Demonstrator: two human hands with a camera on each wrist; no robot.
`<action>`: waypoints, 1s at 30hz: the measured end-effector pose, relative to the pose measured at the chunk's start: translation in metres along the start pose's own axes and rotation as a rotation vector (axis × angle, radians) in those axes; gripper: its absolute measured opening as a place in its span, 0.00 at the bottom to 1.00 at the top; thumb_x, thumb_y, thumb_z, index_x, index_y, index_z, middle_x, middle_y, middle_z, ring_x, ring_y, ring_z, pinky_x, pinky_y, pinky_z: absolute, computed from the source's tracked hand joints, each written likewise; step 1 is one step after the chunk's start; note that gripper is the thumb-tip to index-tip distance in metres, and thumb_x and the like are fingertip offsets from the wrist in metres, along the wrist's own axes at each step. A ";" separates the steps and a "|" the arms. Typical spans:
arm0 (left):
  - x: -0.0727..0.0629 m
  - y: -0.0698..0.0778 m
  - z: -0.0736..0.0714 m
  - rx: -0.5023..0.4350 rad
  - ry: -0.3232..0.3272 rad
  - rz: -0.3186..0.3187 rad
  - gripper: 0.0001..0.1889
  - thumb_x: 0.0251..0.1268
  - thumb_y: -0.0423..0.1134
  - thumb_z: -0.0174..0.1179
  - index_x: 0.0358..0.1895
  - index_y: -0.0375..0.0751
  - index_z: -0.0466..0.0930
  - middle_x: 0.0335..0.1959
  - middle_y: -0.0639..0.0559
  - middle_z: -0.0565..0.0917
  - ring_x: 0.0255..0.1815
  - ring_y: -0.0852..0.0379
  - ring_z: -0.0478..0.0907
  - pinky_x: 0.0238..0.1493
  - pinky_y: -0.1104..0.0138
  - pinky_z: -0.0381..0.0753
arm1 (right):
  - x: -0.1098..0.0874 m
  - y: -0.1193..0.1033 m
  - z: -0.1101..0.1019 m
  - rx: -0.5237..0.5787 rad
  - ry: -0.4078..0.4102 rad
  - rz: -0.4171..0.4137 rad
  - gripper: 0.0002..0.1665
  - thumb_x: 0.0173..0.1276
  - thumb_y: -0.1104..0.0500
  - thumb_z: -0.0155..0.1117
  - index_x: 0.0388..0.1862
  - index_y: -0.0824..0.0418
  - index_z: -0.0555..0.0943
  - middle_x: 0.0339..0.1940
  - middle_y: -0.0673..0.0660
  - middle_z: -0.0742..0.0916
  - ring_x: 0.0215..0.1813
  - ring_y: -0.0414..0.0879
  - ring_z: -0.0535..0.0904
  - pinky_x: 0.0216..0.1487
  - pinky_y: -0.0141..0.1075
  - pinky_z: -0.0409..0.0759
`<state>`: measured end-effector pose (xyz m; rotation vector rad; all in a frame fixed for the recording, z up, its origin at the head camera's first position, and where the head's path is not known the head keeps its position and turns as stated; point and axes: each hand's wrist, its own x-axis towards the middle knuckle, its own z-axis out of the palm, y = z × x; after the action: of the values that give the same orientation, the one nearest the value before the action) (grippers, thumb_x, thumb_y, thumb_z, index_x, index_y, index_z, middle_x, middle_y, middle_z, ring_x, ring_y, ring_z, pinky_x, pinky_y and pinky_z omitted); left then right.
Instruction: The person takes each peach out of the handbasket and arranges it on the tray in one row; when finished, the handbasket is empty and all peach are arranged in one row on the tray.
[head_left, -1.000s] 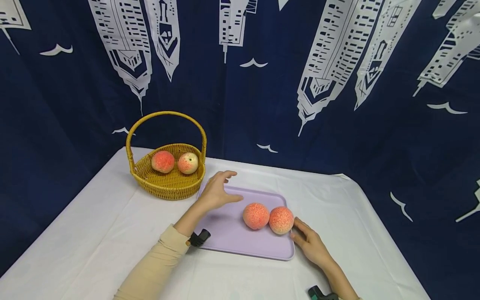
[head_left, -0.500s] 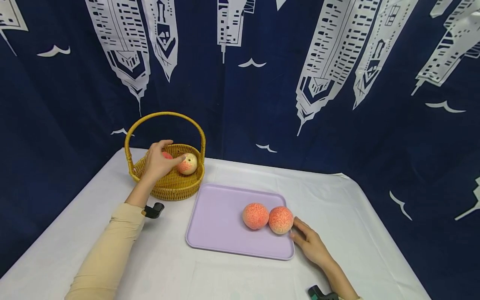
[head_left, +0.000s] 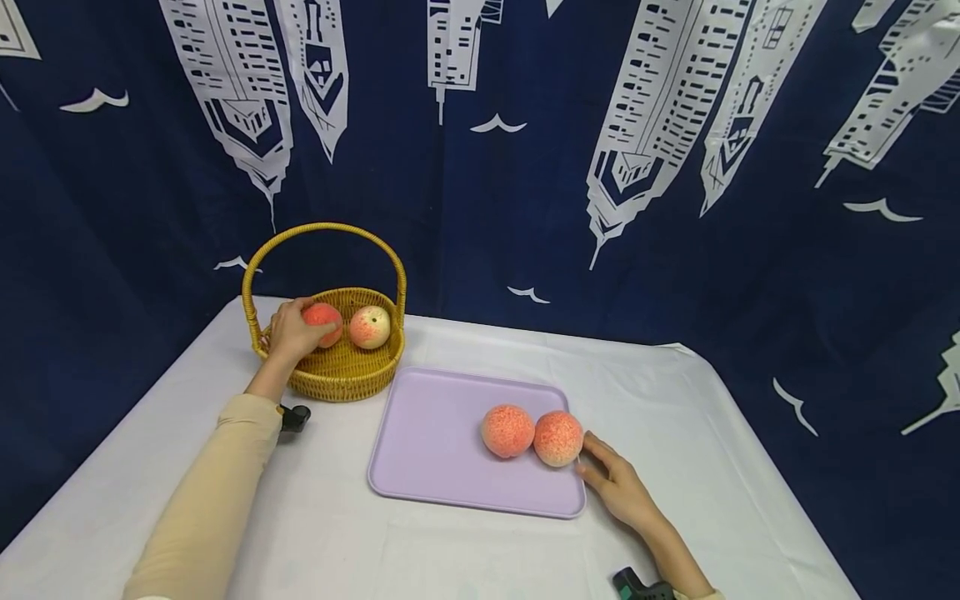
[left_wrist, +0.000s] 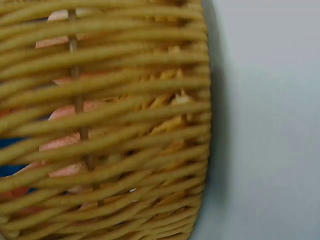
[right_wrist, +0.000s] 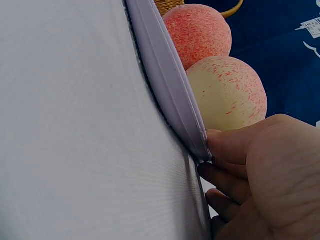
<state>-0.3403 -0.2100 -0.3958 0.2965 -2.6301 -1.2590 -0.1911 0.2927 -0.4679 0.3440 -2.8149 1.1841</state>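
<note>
My left hand (head_left: 291, 333) reaches into the wicker basket (head_left: 341, 388) at the back left, its fingers and thumb around a red peach (head_left: 322, 314). Beside that fruit lies a paler peach (head_left: 370, 327), untouched. In the left wrist view, the basket's woven wall (left_wrist: 130, 120) fills most of the picture and largely hides the hand. My right hand (head_left: 624, 493) rests at the right rim of the lilac tray (head_left: 427, 450), fingers loosely bent. Two peaches sit on the tray: one (head_left: 558, 438) near those fingers, the other (head_left: 507, 431) just left of it.
A white cloth (head_left: 480, 550) covers the table. Over the basket arches a tall handle (head_left: 326, 227). Behind the table hangs a dark blue curtain (head_left: 465, 208) with white building prints. A black wrist device (head_left: 295, 417) is on the left wrist.
My left hand has moved left from above the tray to the basket, then lowered onto the red peach there. The right hand has stayed at the tray's edge.
</note>
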 end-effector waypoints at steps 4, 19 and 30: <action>-0.001 0.002 0.002 0.031 0.025 -0.004 0.39 0.59 0.43 0.66 0.71 0.30 0.61 0.67 0.26 0.63 0.69 0.30 0.56 0.66 0.39 0.61 | 0.000 -0.001 -0.002 -0.010 0.015 -0.023 0.30 0.70 0.61 0.60 0.67 0.74 0.69 0.71 0.73 0.69 0.73 0.69 0.60 0.72 0.61 0.55; -0.007 -0.001 -0.001 0.016 -0.028 -0.021 0.37 0.55 0.39 0.66 0.68 0.30 0.62 0.65 0.28 0.68 0.65 0.31 0.65 0.63 0.42 0.66 | -0.001 -0.001 0.001 -0.005 0.009 -0.008 0.30 0.70 0.62 0.59 0.67 0.75 0.69 0.71 0.74 0.68 0.73 0.69 0.60 0.72 0.62 0.54; -0.019 0.011 -0.004 -0.061 0.002 -0.023 0.39 0.57 0.40 0.68 0.70 0.32 0.62 0.67 0.30 0.68 0.68 0.33 0.64 0.67 0.44 0.66 | 0.000 -0.001 0.002 -0.001 -0.003 0.005 0.30 0.70 0.61 0.59 0.68 0.74 0.68 0.72 0.73 0.67 0.74 0.69 0.59 0.72 0.62 0.53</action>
<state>-0.3221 -0.2010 -0.3863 0.3185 -2.5884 -1.3432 -0.1914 0.2907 -0.4688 0.3389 -2.8211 1.1841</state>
